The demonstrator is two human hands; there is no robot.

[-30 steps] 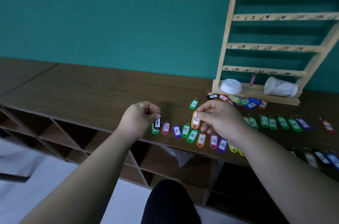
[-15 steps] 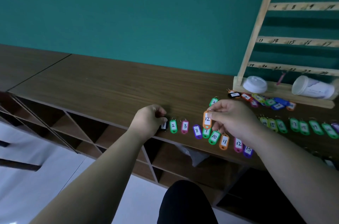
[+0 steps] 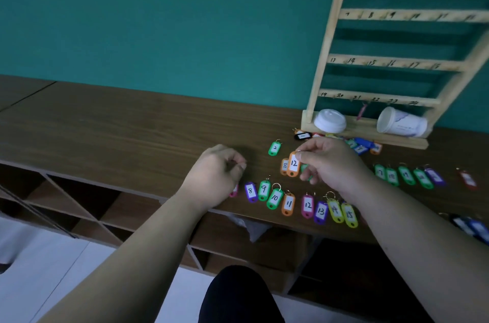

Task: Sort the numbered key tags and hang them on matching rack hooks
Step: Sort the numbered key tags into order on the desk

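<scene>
A person stands at a long brown wooden counter (image 3: 119,124) set against a teal wall, both bare forearms reaching forward. The right hand (image 3: 333,164) pinches an orange tag marked 12 (image 3: 293,164) by its top end between thumb and fingertips, so the tag hangs upright. It hangs just in front of another orange tag marked 8 (image 3: 284,165). The left hand (image 3: 217,174) is curled like a loose fist a little to the left, and I cannot tell whether it holds anything. Along the counter's front edge lies a row of tags (image 3: 288,205) in purple, green, orange, pink and yellow, numbered 8 to 15 from left to right. A green tag marked 2 (image 3: 275,148) lies alone beyond the hands, and more green tags (image 3: 391,176) lie in a line to the right. At the back right stands a wooden rack (image 3: 383,63) with numbered rails. One pink tag (image 3: 361,111) hangs from its lowest rail. On the rack's base sit a white lid (image 3: 330,120) and a paper cup (image 3: 402,123) lying on its side.
</scene>
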